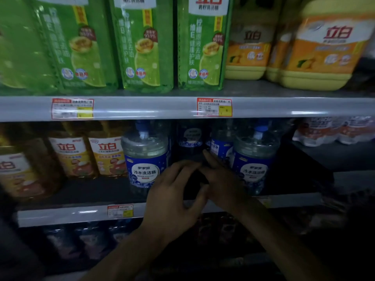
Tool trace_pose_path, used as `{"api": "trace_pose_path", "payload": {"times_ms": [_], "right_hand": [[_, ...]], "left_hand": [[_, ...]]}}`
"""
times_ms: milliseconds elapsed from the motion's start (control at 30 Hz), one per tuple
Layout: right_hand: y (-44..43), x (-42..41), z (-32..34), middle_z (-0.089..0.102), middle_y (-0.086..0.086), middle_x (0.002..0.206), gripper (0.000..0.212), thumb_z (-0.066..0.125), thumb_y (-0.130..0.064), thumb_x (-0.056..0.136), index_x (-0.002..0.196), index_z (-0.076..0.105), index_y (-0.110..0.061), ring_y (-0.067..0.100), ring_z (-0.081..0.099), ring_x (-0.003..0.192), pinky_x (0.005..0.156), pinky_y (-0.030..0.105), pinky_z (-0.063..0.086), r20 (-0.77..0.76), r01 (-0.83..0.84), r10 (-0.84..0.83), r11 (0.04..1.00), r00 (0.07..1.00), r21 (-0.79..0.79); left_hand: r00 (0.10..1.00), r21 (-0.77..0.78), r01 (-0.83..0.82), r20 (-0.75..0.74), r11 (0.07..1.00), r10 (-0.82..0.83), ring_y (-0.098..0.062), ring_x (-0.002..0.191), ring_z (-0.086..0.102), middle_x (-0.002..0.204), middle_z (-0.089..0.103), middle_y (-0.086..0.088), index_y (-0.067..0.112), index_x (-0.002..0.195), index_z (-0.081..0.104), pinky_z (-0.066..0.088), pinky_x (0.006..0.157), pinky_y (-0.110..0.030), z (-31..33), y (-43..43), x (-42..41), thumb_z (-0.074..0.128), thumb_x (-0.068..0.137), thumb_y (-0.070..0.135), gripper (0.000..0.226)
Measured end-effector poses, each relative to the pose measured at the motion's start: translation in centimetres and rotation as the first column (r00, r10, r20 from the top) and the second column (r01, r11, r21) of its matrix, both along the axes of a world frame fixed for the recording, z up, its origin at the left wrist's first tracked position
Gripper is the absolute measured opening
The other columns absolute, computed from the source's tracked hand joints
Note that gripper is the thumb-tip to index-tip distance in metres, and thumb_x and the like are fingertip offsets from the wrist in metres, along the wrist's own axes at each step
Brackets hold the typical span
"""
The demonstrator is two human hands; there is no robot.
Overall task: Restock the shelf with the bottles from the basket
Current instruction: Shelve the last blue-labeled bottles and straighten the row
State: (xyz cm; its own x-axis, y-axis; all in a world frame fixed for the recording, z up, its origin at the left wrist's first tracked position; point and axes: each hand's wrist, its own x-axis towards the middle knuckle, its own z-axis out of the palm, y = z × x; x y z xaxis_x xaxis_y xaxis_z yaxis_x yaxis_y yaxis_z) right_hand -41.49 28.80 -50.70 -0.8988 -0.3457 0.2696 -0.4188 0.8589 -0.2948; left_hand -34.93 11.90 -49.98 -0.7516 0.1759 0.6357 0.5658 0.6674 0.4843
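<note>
Where my feed centres, on the middle shelf (101, 191), stand the blue-labelled bottles (145, 159). All are upright, long axis vertical, caps up and labels facing me. I count four: two at the front edge, either side of a dark gap, and two further back in that gap, of which only the upper parts show.

Both hands meet in front of the gap, between the two front bottles. The left hand (172, 197) has its fingers curled forward. The right hand (221, 179) lies against it with fingers straight, pointing up and to the left. A dark shape sits between them, and I cannot tell whether it is something held or only shadow, so I cannot judge the left hand's grip.

Left of the blue labels on the same shelf are three amber bottles (71, 157), the nearest one blurred and cut by the frame edge. On the upper shelf (142, 108) stand four green bottles (146, 47), the leftmost smeared and cut off, and three yellow jugs (322, 49) with their tops out of frame. Three red-edged price tags (214, 107) sit on the shelf rails, their print unreadable. At the far right lie shrink-wrapped packs (332, 130), too blurred to count. The bottom shelf is so dark that I make out only vague bottle forms (87, 242).
</note>
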Motion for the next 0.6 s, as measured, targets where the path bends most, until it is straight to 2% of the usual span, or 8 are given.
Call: {"api": "trace_pose_path", "payload": {"times_ms": [67, 200, 300, 367, 400, 433, 500, 600], "right_hand": [[1.7, 1.2, 0.8, -0.001, -0.004, 0.17, 0.066, 0.059, -0.023, 0.101, 0.156, 0.028, -0.043, 0.025, 0.002, 0.157, 0.122, 0.044, 0.027, 0.02, -0.011, 0.011, 1.0, 1.0, 0.001], [4.9, 3.0, 0.8, 0.009, -0.005, 0.17, 0.07, 0.071, -0.018, 0.093, 0.153, 0.041, -0.038, 0.023, 0.018, 0.156, 0.12, 0.044, 0.036, -0.128, 0.069, -0.072, 0.997, 0.989, -0.029], [6.9, 4.5, 1.3, 0.023, -0.007, 0.167, 0.066, 0.077, -0.017, 0.09, 0.147, 0.051, -0.036, 0.009, 0.03, 0.146, 0.117, 0.028, 0.035, -0.175, 0.124, -0.146, 0.984, 0.974, -0.131], [8.1, 5.0, 1.8, 0.042, -0.003, 0.155, 0.056, 0.079, -0.012, 0.086, 0.136, 0.061, -0.027, 0.014, 0.047, 0.134, 0.111, 0.032, 0.046, -0.203, 0.169, -0.213, 0.962, 0.956, -0.214], [8.5, 5.2, 1.9, 0.051, -0.001, 0.14, 0.045, 0.079, -0.009, 0.083, 0.124, 0.065, -0.022, 0.017, 0.057, 0.122, 0.102, 0.032, 0.052, -0.25, 0.184, -0.248, 0.95, 0.936, -0.254], [9.0, 5.2, 1.9, 0.053, 0.0, 0.122, 0.034, 0.078, -0.007, 0.081, 0.11, 0.065, -0.019, 0.016, 0.061, 0.106, 0.089, 0.023, 0.052, -0.295, 0.207, -0.294, 0.934, 0.909, -0.291], [9.9, 4.8, 2.0, 0.045, -0.002, 0.101, 0.031, 0.078, -0.006, 0.08, 0.091, 0.053, -0.019, 0.003, 0.05, 0.08, 0.07, 0.009, 0.039, -0.286, 0.295, -0.422, 0.869, 0.86, -0.396], [11.4, 3.2, 1.4, 0.052, 0.003, 0.103, 0.037, 0.081, -0.012, 0.077, 0.095, 0.049, -0.02, 0.001, 0.053, 0.083, 0.065, 0.011, 0.037, -0.09, 0.401, -0.545, 0.71, 0.834, -0.579]], "left_hand": [[1.0, 0.026, -0.009, -0.011, 1.0, 0.009, -0.011, 0.122, 0.058, 0.137, 0.057, 0.012, 0.027, 0.14, 0.058, 0.055, 0.094, -0.039, 0.5, 0.4, -0.1, 0.055, 0.097, 0.051, 0.049], [1.0, 0.097, 0.007, -0.021, 0.995, -0.005, -0.008, 0.125, 0.056, 0.14, 0.055, 0.015, 0.03, 0.147, 0.051, 0.055, 0.097, -0.038, 1.0, 1.8, -0.6, 0.053, 0.097, 0.054, 0.055], [0.999, 0.178, 0.021, 0.028, 0.984, -0.026, 0.009, 0.126, 0.045, 0.139, 0.045, 0.029, 0.035, 0.153, 0.041, 0.044, 0.102, -0.015, 0.9, 3.2, -0.9, 0.05, 0.096, 0.06, 0.063], [0.998, 0.203, 0.024, 0.05, 0.979, -0.035, 0.016, 0.124, 0.039, 0.138, 0.041, 0.032, 0.037, 0.154, 0.038, 0.033, 0.098, -0.001, 0.5, 4.2, -1.1, 0.051, 0.095, 0.062, 0.065], [0.997, 0.204, 0.026, 0.067, 0.979, -0.04, 0.017, 0.124, 0.038, 0.138, 0.04, 0.032, 0.037, 0.154, 0.038, 0.032, 0.097, -0.001, 0.3, 4.8, -1.3, 0.053, 0.095, 0.061, 0.065], [0.995, 0.199, 0.026, 0.088, 0.98, -0.045, 0.016, 0.123, 0.038, 0.138, 0.04, 0.032, 0.037, 0.154, 0.038, 0.035, 0.096, -0.004, 0.0, 5.3, -1.6, 0.057, 0.096, 0.059, 0.064], [0.993, 0.183, 0.02, 0.115, 0.983, -0.041, 0.011, 0.123, 0.043, 0.141, 0.044, 0.027, 0.036, 0.154, 0.039, 0.043, 0.097, -0.015, -0.6, 6.4, -2.4, 0.063, 0.095, 0.055, 0.066], [0.984, 0.189, 0.017, 0.173, 0.982, -0.051, 0.0, 0.126, 0.051, 0.144, 0.051, 0.015, 0.034, 0.154, 0.04, 0.051, 0.097, -0.024, -1.6, 8.2, -3.7, 0.07, 0.092, 0.051, 0.072]]}}
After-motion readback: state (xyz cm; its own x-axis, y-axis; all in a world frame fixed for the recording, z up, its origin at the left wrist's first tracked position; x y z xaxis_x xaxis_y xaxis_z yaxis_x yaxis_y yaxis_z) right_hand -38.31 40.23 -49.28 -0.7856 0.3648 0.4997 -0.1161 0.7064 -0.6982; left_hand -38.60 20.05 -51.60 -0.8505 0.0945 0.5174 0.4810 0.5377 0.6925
